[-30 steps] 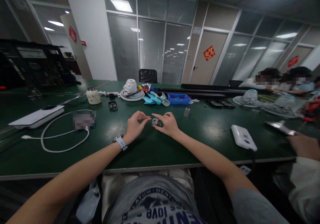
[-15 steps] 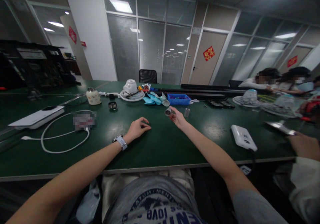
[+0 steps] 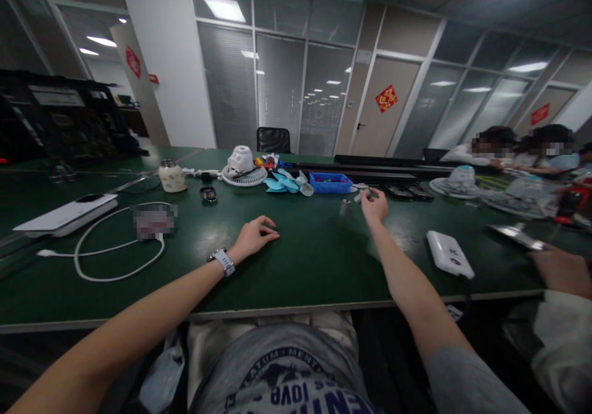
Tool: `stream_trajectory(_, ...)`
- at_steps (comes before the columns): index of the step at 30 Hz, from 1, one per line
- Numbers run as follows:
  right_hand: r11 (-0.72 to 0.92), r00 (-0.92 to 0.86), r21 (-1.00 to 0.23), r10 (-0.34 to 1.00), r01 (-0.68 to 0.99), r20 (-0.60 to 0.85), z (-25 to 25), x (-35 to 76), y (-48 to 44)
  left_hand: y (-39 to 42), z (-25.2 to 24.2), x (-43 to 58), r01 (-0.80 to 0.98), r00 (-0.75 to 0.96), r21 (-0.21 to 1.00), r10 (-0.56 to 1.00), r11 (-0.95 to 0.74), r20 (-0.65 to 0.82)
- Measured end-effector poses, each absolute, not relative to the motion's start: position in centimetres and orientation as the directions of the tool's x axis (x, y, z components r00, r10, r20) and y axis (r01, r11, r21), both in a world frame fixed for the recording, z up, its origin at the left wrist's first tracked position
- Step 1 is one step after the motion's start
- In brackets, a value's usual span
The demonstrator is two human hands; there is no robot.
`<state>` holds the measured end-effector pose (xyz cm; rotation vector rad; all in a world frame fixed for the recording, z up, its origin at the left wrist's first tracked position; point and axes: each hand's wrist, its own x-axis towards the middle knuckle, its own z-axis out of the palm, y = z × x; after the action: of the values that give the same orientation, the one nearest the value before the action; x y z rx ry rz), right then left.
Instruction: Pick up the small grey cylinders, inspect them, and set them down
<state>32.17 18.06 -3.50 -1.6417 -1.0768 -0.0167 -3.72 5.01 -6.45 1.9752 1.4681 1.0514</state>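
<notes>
My right hand (image 3: 374,204) is closed on a small grey cylindrical part (image 3: 357,197), mostly covered by the fingers. Just left of it, another small grey metallic cylinder (image 3: 345,207) stands upright on the green table (image 3: 300,260). My left hand (image 3: 255,235) rests on the tabletop, fingers loosely curved and apart, with nothing in it. Behind the hands are light blue fan blades (image 3: 282,181), a blue basket (image 3: 331,183) with small items inside, and a white fan housing with a round grille (image 3: 243,167).
To the left are a cream jar (image 3: 172,176), a looped white cable (image 3: 78,253) and a white flat box (image 3: 67,212). A white power bank (image 3: 450,254) lies right. Another person's hand (image 3: 562,269) holds a phone-like object (image 3: 517,237). Black bars (image 3: 374,171) lie across the back.
My right hand has moved right with the grey cylindrical part, past the standing metallic cylinder, to near the basket's right end. My left hand has stayed in place.
</notes>
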Motion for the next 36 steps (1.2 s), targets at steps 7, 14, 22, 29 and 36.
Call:
stream_trajectory(7, -0.126, 0.444, -0.601, 0.792, 0.79, 0.418, -6.2, 33.6, 19.0, 5.2, -6.6, -3.8, 0.601, 0.142, 0.731, 0.944, -0.322, 0.298)
stream_trajectory(14, -0.148, 0.428, -0.583, 0.821, 0.799, 0.378, -5.6, 32.3, 18.5, 5.1, -6.6, -3.7, 0.586, 0.137, 0.74, 0.941, -0.329, 0.31)
stream_trajectory(22, 0.33, 0.105, -0.335, 0.555, 0.882, 0.825, -2.7, 26.8, 15.2, 5.1, -6.4, -3.5, 0.537, 0.062, 0.762, 0.918, -0.361, 0.391)
stream_trajectory(29, 0.888, -0.708, 0.055, 0.325, 0.456, 0.627, -3.0, 19.5, 9.9, 5.5, -6.5, -3.6, 0.443, 0.004, 0.821, 0.916, -0.361, 0.401)
stream_trajectory(36, 0.913, -0.692, -0.017, 0.322, 0.409, 0.646, -4.6, 17.1, 8.0, 4.7, -6.2, -2.7, 0.323, 0.143, 0.86, 0.919, -0.395, 0.368)
